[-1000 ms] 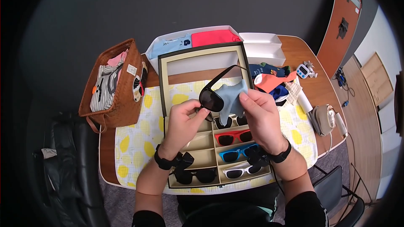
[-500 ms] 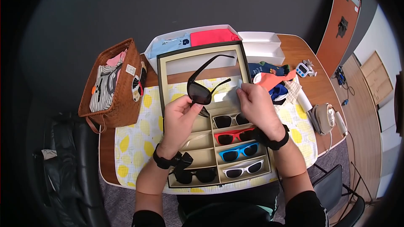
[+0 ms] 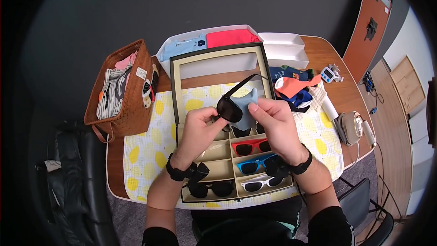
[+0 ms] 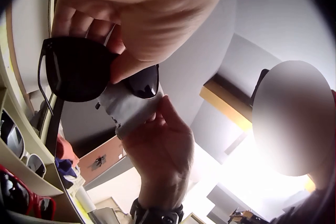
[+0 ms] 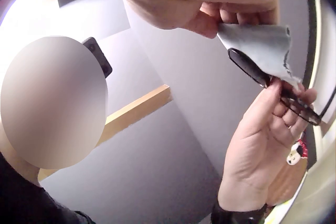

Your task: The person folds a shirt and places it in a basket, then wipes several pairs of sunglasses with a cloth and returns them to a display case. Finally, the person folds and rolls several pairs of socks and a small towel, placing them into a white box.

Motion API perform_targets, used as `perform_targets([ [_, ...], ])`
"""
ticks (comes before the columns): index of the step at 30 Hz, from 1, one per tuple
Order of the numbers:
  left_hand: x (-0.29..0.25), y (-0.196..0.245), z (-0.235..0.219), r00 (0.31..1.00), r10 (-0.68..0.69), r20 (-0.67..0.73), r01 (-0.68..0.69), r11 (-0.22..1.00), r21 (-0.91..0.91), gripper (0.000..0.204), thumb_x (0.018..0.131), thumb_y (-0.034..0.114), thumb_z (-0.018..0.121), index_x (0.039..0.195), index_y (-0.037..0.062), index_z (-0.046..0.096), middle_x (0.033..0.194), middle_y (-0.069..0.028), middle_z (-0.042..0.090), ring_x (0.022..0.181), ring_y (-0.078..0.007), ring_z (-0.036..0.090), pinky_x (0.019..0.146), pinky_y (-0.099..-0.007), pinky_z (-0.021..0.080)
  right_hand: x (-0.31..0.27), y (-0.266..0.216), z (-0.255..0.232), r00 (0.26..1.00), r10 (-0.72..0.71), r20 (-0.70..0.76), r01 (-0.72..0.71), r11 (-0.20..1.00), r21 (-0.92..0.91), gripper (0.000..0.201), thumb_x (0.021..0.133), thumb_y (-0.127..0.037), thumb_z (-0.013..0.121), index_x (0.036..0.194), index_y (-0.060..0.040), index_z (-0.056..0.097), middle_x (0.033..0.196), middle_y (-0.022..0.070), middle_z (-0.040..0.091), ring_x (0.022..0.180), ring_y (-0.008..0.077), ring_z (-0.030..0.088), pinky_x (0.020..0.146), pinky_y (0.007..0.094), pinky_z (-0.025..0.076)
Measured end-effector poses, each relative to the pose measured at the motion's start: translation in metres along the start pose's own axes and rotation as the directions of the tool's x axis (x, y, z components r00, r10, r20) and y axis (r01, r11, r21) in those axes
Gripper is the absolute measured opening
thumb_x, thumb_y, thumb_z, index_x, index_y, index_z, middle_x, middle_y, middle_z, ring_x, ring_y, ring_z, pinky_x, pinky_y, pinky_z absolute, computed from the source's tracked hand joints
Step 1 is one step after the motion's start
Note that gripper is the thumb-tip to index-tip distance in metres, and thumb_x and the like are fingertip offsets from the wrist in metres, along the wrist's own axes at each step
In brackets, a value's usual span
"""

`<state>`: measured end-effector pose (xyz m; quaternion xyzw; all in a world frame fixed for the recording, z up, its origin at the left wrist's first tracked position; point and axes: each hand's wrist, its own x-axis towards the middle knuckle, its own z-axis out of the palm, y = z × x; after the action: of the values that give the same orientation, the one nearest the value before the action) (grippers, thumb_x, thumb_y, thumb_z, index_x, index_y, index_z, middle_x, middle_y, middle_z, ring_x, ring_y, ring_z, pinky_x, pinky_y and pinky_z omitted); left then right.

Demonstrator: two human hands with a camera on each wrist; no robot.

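Above an open sunglasses case, my left hand pinches a pair of black sunglasses near the middle of the frame, one temple arm pointing up and right. My right hand pinches a light blue-grey cloth between thumb and fingers. In the left wrist view the cloth lies against the farther dark lens. The right wrist view shows the cloth overlapping the sunglasses' edge. Below, red sunglasses, blue sunglasses, white sunglasses and black sunglasses sit in compartments.
A woven basket of clothes stands at the left. White boxes line the back, one with folded clothes. Socks, a timer and a beige corded device lie at the right on the table.
The right hand drew the cloth away from the sunglasses, then brought it back to the lens. The left hand tipped the sunglasses up and turned them back.
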<state>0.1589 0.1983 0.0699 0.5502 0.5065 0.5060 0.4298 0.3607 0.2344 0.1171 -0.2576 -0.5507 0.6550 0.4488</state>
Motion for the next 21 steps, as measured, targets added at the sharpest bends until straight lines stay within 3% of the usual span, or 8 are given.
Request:
perform_targets([
  [2, 0.001, -0.005, 0.001, 0.994, 0.094, -0.050, -0.095, 0.995, -0.012, 0.005, 0.090, 0.002, 0.072, 0.092, -0.0034, 0.072, 0.074, 0.0022, 0.066, 0.073, -0.0019, 0.054, 0.063, -0.0228, 0.043, -0.004, 0.000, -0.002, 1.000, -0.007, 0.018, 0.008, 1.000, -0.030, 0.025, 0.105, -0.016, 0.056, 0.105, 0.0039, 0.072, 0.079, -0.0057, 0.062, 0.071, 0.0017, 0.046, 0.063, 0.0217, 0.040],
  [5, 0.000, -0.004, -0.001, 0.989, 0.121, -0.083, -0.114, 0.990, 0.088, 0.008, 0.090, 0.003, 0.072, 0.094, -0.0041, 0.073, 0.076, -0.0004, 0.069, 0.075, -0.0028, 0.056, 0.065, -0.0233, 0.045, -0.008, -0.002, -0.001, 0.999, -0.037, 0.013, 0.038, 0.998, -0.059, 0.026, 0.105, -0.016, 0.057, 0.104, 0.0048, 0.071, 0.078, -0.0056, 0.060, 0.072, 0.0016, 0.045, 0.063, 0.0217, 0.039],
  [12, -0.002, 0.007, 0.008, 0.977, 0.157, -0.141, -0.153, 0.987, 0.039, 0.010, 0.090, 0.002, 0.071, 0.098, -0.0051, 0.073, 0.083, -0.0054, 0.074, 0.081, -0.0049, 0.059, 0.072, -0.0258, 0.050, -0.016, -0.008, 0.007, 0.998, -0.067, 0.014, 0.067, 0.998, -0.008, 0.026, 0.106, -0.015, 0.056, 0.113, 0.0060, 0.070, 0.082, -0.0047, 0.062, 0.075, 0.0018, 0.046, 0.065, 0.0213, 0.041],
  [15, -0.003, 0.010, 0.009, 0.965, 0.194, -0.176, -0.182, 0.980, 0.084, 0.011, 0.089, -0.001, 0.070, 0.100, -0.0053, 0.072, 0.083, -0.0105, 0.075, 0.080, -0.0099, 0.065, 0.074, -0.0281, 0.051, -0.021, -0.006, 0.011, 0.997, -0.061, 0.046, 0.063, 0.997, -0.039, 0.027, 0.106, -0.014, 0.056, 0.120, 0.0049, 0.069, 0.085, -0.0049, 0.062, 0.077, 0.0021, 0.047, 0.067, 0.0208, 0.042],
  [17, -0.006, 0.016, 0.008, 0.968, 0.226, -0.113, -0.186, 0.940, 0.285, 0.012, 0.089, 0.000, 0.069, 0.099, -0.0049, 0.071, 0.085, -0.0181, 0.073, 0.079, -0.0224, 0.072, 0.073, -0.0322, 0.053, -0.022, -0.005, 0.013, 0.996, -0.064, 0.060, 0.068, 0.996, -0.064, 0.027, 0.106, -0.014, 0.056, 0.121, 0.0040, 0.069, 0.082, -0.0058, 0.061, 0.075, 0.0020, 0.046, 0.065, 0.0210, 0.041],
  [18, -0.008, 0.017, 0.009, 0.968, 0.225, -0.113, -0.185, 0.940, 0.285, 0.012, 0.089, 0.000, 0.069, 0.099, -0.0049, 0.071, 0.085, -0.0181, 0.073, 0.079, -0.0224, 0.072, 0.073, -0.0322, 0.053, -0.023, -0.004, 0.013, 0.995, -0.067, 0.074, 0.073, 0.993, -0.089, 0.027, 0.106, -0.015, 0.056, 0.122, 0.0032, 0.069, 0.080, -0.0066, 0.059, 0.073, 0.0020, 0.045, 0.063, 0.0212, 0.040],
  [20, -0.010, 0.018, 0.014, 0.969, 0.225, -0.097, -0.179, 0.921, 0.346, 0.012, 0.089, 0.004, 0.069, 0.098, -0.0044, 0.070, 0.085, -0.0224, 0.071, 0.079, -0.0348, 0.072, 0.070, -0.0361, 0.053, -0.023, 0.002, 0.013, 0.993, -0.075, 0.088, 0.084, 0.991, -0.108, 0.027, 0.106, -0.015, 0.056, 0.123, 0.0023, 0.069, 0.077, -0.0069, 0.057, 0.070, 0.0019, 0.044, 0.061, 0.0215, 0.039],
  [21, -0.009, 0.017, 0.014, 0.969, 0.225, -0.097, -0.179, 0.921, 0.346, 0.012, 0.089, 0.004, 0.069, 0.098, -0.0044, 0.070, 0.085, -0.0224, 0.071, 0.079, -0.0348, 0.072, 0.070, -0.0361, 0.053, -0.023, 0.004, 0.012, 0.991, -0.084, 0.103, 0.096, 0.987, -0.127, 0.027, 0.106, -0.015, 0.056, 0.124, 0.0013, 0.069, 0.074, -0.0073, 0.055, 0.068, 0.0017, 0.043, 0.058, 0.0218, 0.037],
])
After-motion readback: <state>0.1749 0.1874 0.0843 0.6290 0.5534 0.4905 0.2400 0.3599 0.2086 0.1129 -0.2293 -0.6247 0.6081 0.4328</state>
